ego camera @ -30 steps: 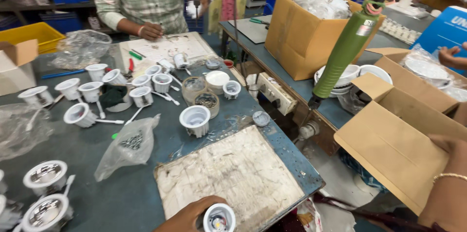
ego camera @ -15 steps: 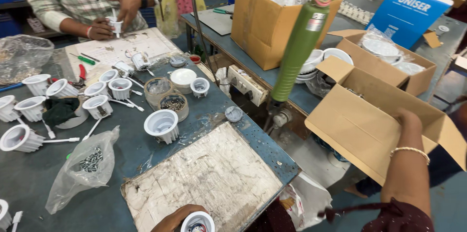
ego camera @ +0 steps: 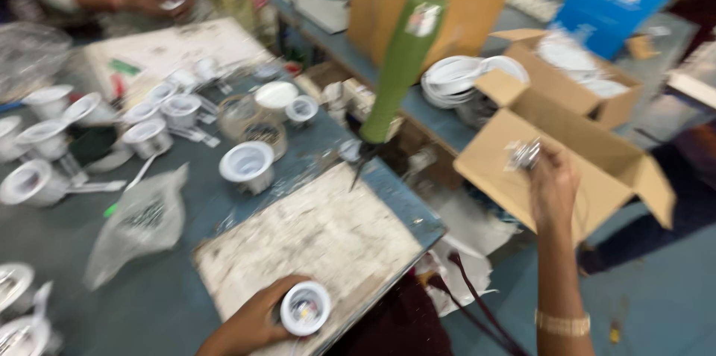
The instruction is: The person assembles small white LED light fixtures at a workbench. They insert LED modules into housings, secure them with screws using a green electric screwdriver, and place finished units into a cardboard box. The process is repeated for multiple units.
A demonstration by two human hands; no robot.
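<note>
Left hand (ego camera: 253, 322) closes its grip around a light, rigid white lamp housing (ego camera: 304, 308) at the worktop (ego camera: 224, 296) edge; right hand (ego camera: 550, 188) pinches a small metal clip (ego camera: 522, 153), probably springy, over an open carton (ego camera: 589, 166)

Both forearms are bare, with no sleeves in view. The right hand (ego camera: 553, 186) has a pale gold, ribbed bracelet band around the wrist below it, sitting snug. The left hand (ego camera: 257, 320) and its wrist carry no band or ring that shows, though the view is blurred.
</note>
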